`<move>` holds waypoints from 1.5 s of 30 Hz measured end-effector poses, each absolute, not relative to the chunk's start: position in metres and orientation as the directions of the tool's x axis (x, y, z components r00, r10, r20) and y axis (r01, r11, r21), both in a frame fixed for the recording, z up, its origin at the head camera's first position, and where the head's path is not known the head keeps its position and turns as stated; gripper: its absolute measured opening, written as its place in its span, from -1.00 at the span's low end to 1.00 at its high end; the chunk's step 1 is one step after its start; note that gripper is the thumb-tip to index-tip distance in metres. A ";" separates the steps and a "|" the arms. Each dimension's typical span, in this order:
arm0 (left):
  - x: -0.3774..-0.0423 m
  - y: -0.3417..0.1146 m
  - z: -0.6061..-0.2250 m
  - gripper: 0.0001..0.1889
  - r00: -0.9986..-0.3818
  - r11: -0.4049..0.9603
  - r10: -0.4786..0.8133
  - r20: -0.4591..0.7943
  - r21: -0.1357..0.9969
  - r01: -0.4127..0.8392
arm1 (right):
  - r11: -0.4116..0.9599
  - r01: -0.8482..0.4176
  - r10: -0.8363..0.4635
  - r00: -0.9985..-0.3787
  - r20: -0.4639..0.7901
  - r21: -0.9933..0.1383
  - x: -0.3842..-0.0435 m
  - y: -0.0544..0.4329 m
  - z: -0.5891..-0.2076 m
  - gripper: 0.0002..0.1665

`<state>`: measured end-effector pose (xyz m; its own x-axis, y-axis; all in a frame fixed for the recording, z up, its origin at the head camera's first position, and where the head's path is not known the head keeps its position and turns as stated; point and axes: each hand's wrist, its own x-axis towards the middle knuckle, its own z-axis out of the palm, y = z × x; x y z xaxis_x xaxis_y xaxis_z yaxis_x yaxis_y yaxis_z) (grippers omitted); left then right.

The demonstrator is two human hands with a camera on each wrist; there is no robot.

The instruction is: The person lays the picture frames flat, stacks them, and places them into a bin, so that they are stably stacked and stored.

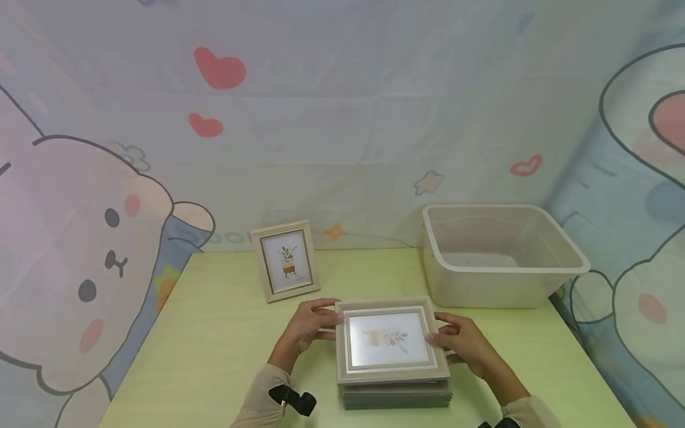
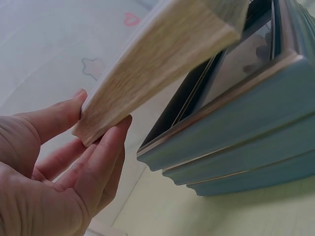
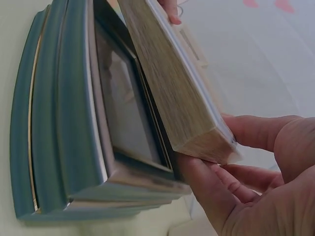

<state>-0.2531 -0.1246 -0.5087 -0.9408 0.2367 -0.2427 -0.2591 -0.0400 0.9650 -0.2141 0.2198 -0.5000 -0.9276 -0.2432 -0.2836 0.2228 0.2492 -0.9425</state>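
I'm seeing the left hand and right hand, fingers barely an edge apart, pinching the light frame by opposite sides, probably for balance, green stack below them.

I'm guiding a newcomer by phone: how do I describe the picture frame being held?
On the table, find the beige bin, then the nearer green-sided stack of frames. Over that stack, the left hand and right hand hold the pale frame. Its pale edges differ from the green ones below, and unlike the standing frame, it faces up.
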 end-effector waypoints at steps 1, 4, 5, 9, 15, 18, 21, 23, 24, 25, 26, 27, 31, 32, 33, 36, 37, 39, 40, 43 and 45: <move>-0.253 -0.123 -0.510 -0.45 -0.939 -0.039 0.236 -0.248 0.964 -0.264 | 0.254 0.229 -0.235 -0.928 -0.290 -0.940 -0.213 0.220 -0.501 -0.04; -0.253 -0.121 -0.513 -0.46 -0.936 -0.034 0.239 -0.259 0.961 -0.274 | 0.270 0.249 -0.207 -0.929 -0.308 -0.930 -0.211 0.221 -0.504 -0.05; -0.253 -0.120 -0.513 -0.46 -0.935 -0.031 0.241 -0.261 0.961 -0.276 | 0.275 0.253 -0.199 -0.929 -0.312 -0.928 -0.210 0.222 -0.505 -0.05; -0.253 -0.116 -0.514 -0.46 -0.933 -0.024 0.250 -0.260 0.961 -0.275 | 0.301 0.256 -0.181 -0.931 -0.318 -0.919 -0.208 0.226 -0.507 -0.05; -0.253 -0.110 -0.516 -0.46 -0.927 -0.006 0.255 -0.273 0.959 -0.284 | 0.310 0.246 -0.180 -0.933 -0.310 -0.918 -0.205 0.232 -0.510 -0.03; -0.252 -0.107 -0.516 -0.46 -0.927 0.018 0.251 -0.280 0.958 -0.285 | 0.304 0.252 -0.184 -0.931 -0.316 -0.919 -0.204 0.234 -0.512 -0.01; -0.251 -0.106 -0.515 -0.47 -0.928 0.052 0.237 -0.289 0.957 -0.284 | 0.299 0.256 -0.190 -0.928 -0.321 -0.919 -0.203 0.234 -0.515 0.00; -0.252 -0.106 -0.515 -0.47 -0.928 0.072 0.228 -0.296 0.955 -0.287 | 0.301 0.255 -0.196 -0.926 -0.321 -0.919 -0.203 0.234 -0.516 0.01; -0.252 -0.106 -0.516 -0.48 -0.928 0.081 0.228 -0.296 0.955 -0.285 | 0.302 0.252 -0.200 -0.926 -0.320 -0.919 -0.203 0.235 -0.517 0.01; -0.252 -0.106 -0.516 -0.47 -0.927 0.089 0.228 -0.298 0.954 -0.285 | 0.302 0.252 -0.202 -0.925 -0.320 -0.919 -0.203 0.235 -0.518 0.02; -0.252 -0.106 -0.517 -0.47 -0.926 0.093 0.229 -0.299 0.954 -0.285 | 0.301 0.253 -0.205 -0.924 -0.321 -0.919 -0.203 0.235 -0.518 0.02; -0.252 -0.106 -0.517 -0.47 -0.925 0.095 0.230 -0.302 0.953 -0.287 | 0.301 0.254 -0.208 -0.923 -0.323 -0.919 -0.203 0.236 -0.519 0.02; -0.252 -0.107 -0.516 -0.46 -0.924 0.104 0.235 -0.302 0.953 -0.285 | 0.293 0.257 -0.228 -0.916 -0.329 -0.921 -0.202 0.237 -0.521 0.02; -0.252 -0.107 -0.516 -0.46 -0.924 0.107 0.234 -0.301 0.953 -0.283 | 0.292 0.257 -0.234 -0.915 -0.330 -0.921 -0.202 0.237 -0.522 0.01; -0.252 -0.107 -0.516 -0.46 -0.925 0.111 0.231 -0.302 0.953 -0.283 | 0.291 0.257 -0.239 -0.913 -0.331 -0.921 -0.202 0.237 -0.522 0.02; -0.251 -0.106 -0.516 -0.46 -0.927 0.124 0.224 -0.301 0.952 -0.279 | 0.292 0.260 -0.245 -0.910 -0.334 -0.921 -0.203 0.238 -0.523 0.02; -0.251 -0.106 -0.515 -0.47 -0.927 0.127 0.223 -0.301 0.952 -0.278 | 0.293 0.260 -0.244 -0.910 -0.335 -0.920 -0.203 0.238 -0.523 0.01; -0.252 -0.105 -0.515 -0.47 -0.928 0.133 0.220 -0.299 0.952 -0.275 | 0.296 0.263 -0.243 -0.909 -0.339 -0.918 -0.203 0.238 -0.523 0.01; -0.252 -0.105 -0.515 -0.47 -0.928 0.134 0.223 -0.298 0.953 -0.273 | 0.297 0.263 -0.242 -0.909 -0.339 -0.918 -0.203 0.238 -0.523 0.01; -0.253 -0.106 -0.515 -0.47 -0.928 0.138 0.231 -0.292 0.954 -0.266 | 0.302 0.264 -0.240 -0.909 -0.341 -0.916 -0.203 0.238 -0.523 0.01; -0.253 -0.107 -0.515 -0.47 -0.928 0.140 0.238 -0.287 0.956 -0.259 | 0.306 0.265 -0.240 -0.908 -0.343 -0.914 -0.203 0.238 -0.523 0.01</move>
